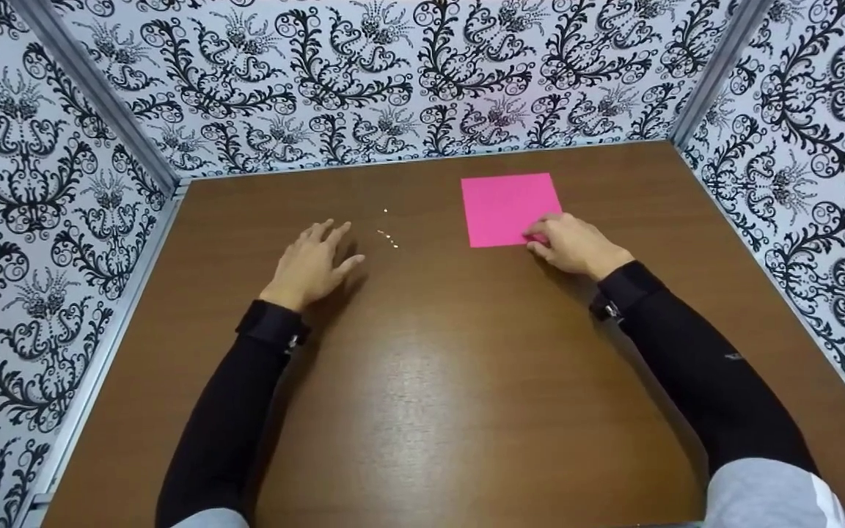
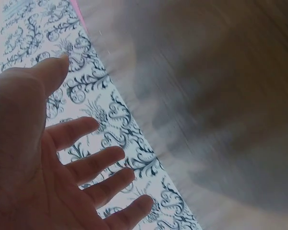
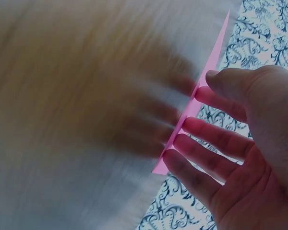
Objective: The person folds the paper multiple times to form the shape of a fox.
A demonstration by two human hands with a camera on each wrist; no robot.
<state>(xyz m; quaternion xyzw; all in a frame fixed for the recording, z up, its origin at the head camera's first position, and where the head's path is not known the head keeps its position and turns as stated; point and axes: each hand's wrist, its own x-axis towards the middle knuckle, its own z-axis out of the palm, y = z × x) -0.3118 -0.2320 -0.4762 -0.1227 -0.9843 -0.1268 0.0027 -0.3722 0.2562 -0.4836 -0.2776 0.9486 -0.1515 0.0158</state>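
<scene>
A bright pink square sheet of paper lies flat at the back of the wooden table. My right hand is at the sheet's near right corner. The right fingertips rest on the paper with the fingers extended, and the thumb sits by its near edge. Over to the left, my left hand hovers low above the table with its fingers spread. Nothing lies in the left palm.
Several tiny pale flecks lie on the brown tabletop between the left hand and the paper. White walls with black scroll patterns close off the back and sides, joined by grey metal posts.
</scene>
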